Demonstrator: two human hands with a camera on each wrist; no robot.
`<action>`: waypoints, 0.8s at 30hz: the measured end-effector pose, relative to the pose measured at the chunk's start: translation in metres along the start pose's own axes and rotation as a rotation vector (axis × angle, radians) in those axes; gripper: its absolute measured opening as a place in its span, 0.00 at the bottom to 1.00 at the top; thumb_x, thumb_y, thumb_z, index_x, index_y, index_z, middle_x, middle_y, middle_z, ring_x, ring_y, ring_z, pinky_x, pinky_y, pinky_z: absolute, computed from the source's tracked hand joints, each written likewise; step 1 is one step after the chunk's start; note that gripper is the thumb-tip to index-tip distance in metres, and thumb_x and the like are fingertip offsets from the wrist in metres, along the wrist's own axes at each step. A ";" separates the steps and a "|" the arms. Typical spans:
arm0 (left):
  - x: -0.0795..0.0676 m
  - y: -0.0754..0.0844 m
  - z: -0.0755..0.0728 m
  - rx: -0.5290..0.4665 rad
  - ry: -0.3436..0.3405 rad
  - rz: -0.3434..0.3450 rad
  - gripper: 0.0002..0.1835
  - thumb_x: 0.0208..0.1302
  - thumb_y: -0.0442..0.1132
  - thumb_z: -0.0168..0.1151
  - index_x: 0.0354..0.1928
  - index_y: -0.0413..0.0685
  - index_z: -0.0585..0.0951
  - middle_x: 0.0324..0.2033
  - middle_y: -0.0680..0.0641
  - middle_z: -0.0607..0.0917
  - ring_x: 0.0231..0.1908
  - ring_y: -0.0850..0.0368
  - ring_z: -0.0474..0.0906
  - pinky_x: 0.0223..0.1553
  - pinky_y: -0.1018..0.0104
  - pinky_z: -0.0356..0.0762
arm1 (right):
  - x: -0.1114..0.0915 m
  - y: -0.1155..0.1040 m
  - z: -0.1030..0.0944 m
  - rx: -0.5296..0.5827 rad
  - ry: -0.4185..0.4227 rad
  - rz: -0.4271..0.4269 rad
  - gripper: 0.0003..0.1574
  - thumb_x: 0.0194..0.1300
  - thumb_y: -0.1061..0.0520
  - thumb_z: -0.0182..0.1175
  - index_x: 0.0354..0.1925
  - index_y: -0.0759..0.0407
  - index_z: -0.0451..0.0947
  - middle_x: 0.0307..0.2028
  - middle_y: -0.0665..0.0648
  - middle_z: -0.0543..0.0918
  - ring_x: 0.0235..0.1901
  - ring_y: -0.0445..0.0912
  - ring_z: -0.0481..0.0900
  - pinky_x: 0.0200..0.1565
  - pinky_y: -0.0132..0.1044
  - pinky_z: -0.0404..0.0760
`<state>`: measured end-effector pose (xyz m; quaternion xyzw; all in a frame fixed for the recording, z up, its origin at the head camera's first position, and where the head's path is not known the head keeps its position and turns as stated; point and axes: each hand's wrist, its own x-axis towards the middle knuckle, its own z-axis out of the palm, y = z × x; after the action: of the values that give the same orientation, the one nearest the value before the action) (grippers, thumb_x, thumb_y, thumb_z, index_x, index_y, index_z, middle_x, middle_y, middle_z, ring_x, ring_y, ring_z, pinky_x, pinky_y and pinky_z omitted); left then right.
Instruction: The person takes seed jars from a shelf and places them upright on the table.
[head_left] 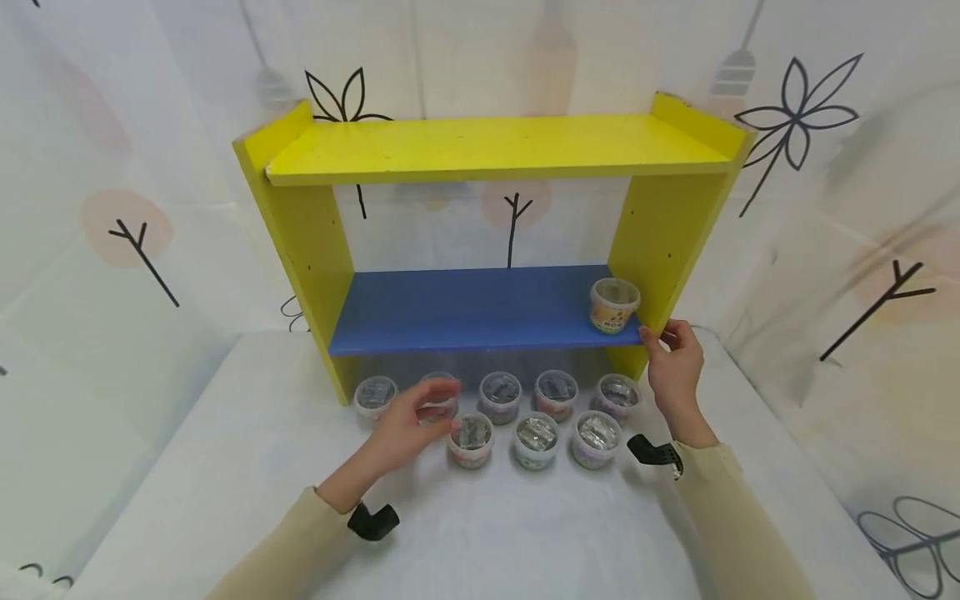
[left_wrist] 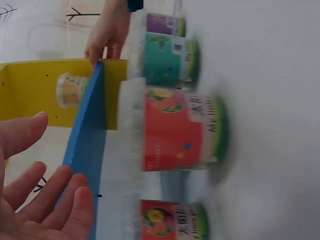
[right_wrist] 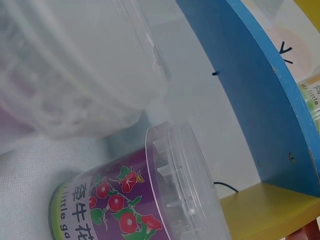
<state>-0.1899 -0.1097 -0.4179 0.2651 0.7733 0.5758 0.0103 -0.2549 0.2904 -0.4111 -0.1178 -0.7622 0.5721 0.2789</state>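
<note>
My left hand (head_left: 408,425), fingers spread and slightly bent, hovers over the left part of the plastic tubs; nothing is between its fingers in the left wrist view. Nearest to it are a front-row tub (head_left: 471,446) and a partly hidden tub (head_left: 442,406) behind. With thumb in front and fingers outside, my right hand (head_left: 677,375) grips the right side panel of the yellow-and-blue shelf unit (head_left: 487,150), by the blue board's end. A yellow-labelled tub (head_left: 611,317) stands upright on the blue board (head_left: 465,308), at its right end.
Several clear-lidded tubs stand in two rows on the white table (head_left: 525,533), the back row close to the unit's underside. Their labels are coloured, such as a red tub (left_wrist: 172,130), a teal tub (left_wrist: 165,60) and a purple tub (right_wrist: 115,200). Patterned cloth (head_left: 150,167) surrounds the table.
</note>
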 end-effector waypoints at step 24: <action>0.085 0.043 0.041 -0.083 -0.047 0.070 0.27 0.66 0.41 0.67 0.67 0.51 0.74 0.64 0.51 0.76 0.63 0.57 0.71 0.63 0.52 0.70 | 0.001 -0.001 0.001 0.024 0.015 0.036 0.26 0.70 0.48 0.62 0.57 0.64 0.73 0.56 0.58 0.75 0.60 0.53 0.74 0.61 0.47 0.75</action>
<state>-0.2324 -0.0291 -0.3685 0.3047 0.7385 0.6011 0.0196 -0.2560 0.2895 -0.4105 -0.1323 -0.7511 0.5851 0.2756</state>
